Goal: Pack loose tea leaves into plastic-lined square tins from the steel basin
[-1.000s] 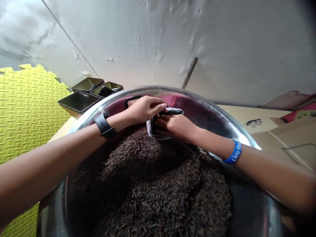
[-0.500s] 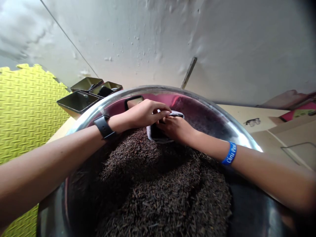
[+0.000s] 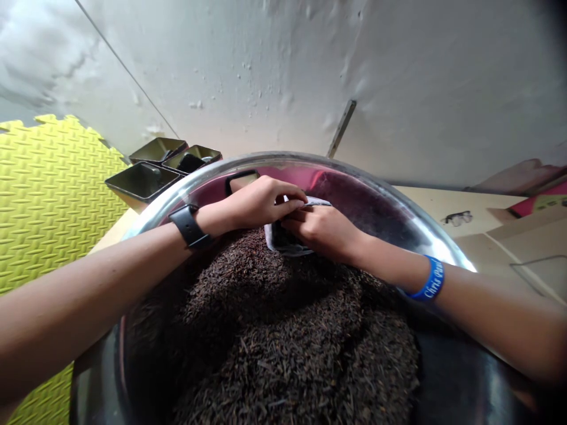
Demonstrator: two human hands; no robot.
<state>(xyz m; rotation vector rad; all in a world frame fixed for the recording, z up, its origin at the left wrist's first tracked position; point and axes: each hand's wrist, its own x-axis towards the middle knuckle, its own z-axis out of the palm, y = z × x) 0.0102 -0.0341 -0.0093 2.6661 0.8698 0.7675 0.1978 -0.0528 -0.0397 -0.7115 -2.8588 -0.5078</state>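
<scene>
1. Nearest: a heap of dark dry shreds point(image 3: 283, 366) takes up most of the steel basin point(image 3: 287, 156), w/ bare metal showing along the basin's near R edge.
2. Beyond the heap's crest, toward the basin's far edge & approx. mid-width, is the white-edged container point(image 3: 281, 242), in or on the shreds; base hidden, so can't tell which. Bag or lined tin: also unclear.
3. R hand point(image 3: 325, 233), blue wristband point(image 3: 429, 278) farther up that arm: fingers bent over the container's R part & down at its mouth. Tips out of sight; can't tell if they grip anything.
4. L hand point(image 3: 266, 202), black watch point(image 3: 190, 227) at its wrist: half-curled, thumb & forefinger close together, right by the R fingers at the container's far side. Can't tell if they pinch the edge.
5. Doing it well, prob.: light fingertips on the rim, as it looks thin & could crease; one hand to steady, the other to work; wrists clear of the heap so no shreds get dragged.
6. Orientation: mouth up AFAICT; near rim runs roughly L–R, about in line w/ the basin's far edge. Hands cover too much to judge the long axis.
7. Farther: open tins point(image 3: 144, 180) past the basin's far L edge; spectacles point(image 3: 458, 218) on the worktop point(image 3: 425, 200), past its R edge.
</scene>
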